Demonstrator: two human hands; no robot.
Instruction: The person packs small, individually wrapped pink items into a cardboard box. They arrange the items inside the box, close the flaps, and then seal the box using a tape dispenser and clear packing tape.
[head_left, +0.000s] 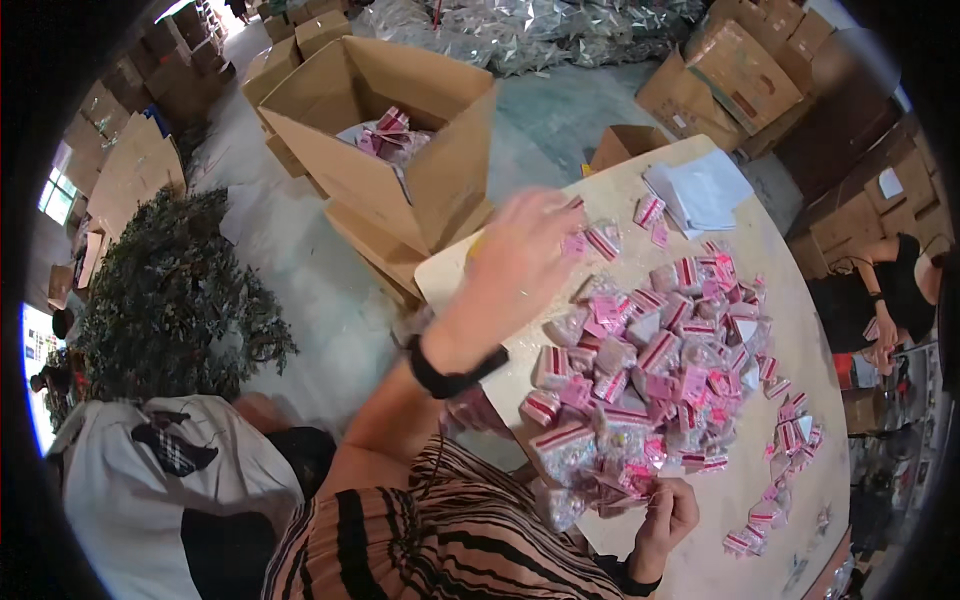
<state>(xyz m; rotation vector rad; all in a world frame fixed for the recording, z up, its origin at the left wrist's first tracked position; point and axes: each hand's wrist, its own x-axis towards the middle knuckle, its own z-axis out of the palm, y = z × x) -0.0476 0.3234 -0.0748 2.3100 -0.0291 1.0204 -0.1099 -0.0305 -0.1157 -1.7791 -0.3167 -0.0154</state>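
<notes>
A heap of small clear zip bags with pink labels and red-striped tops (660, 350) covers much of the pale table (720, 540). My left hand (525, 255), with a black band on its wrist, reaches over the table's far left edge, blurred by motion. Beside its fingertips lies a loose bag (603, 240); whether the hand touches or holds one I cannot tell. At the near edge, my right hand (668, 515) has its fingers closed next to a larger bag (567, 455) and several small bags. What is in its fingers is too small to make out.
An open cardboard box (465, 165) stands left of the table, with similar bags inside. White sheets (700, 188) lie at the table's far end. A string of bags (790, 440) runs along the right. Dark foliage (180, 310) stands left; another person (890, 310) is at right.
</notes>
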